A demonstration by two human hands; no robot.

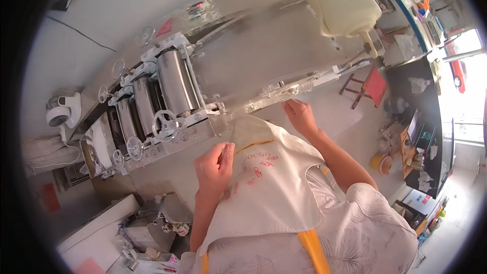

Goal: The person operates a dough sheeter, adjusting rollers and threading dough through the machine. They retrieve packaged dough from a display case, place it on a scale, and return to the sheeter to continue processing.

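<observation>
My left hand (215,166) is raised in front of the white apron (269,187) I wear, with its fingers curled in and nothing showing in them. Out to the right, my right hand (300,115) has its fingertips drawn together close to the near rail (284,91) of a long machine bed (253,45). Whether those fingertips touch the rail, or hold something small, I cannot make out. Left of the bed, the machine carries several shiny metal rollers (176,81). White handwheels (165,125) stand along its near side.
A smooth cream-coloured mass (345,2) overhangs the bed's far right end. Past the bed stands a red folding stool (373,87). A dark cluttered table (421,122) runs along the right. At lower left is a grey machine (152,231); a white fan (63,110) is at far left.
</observation>
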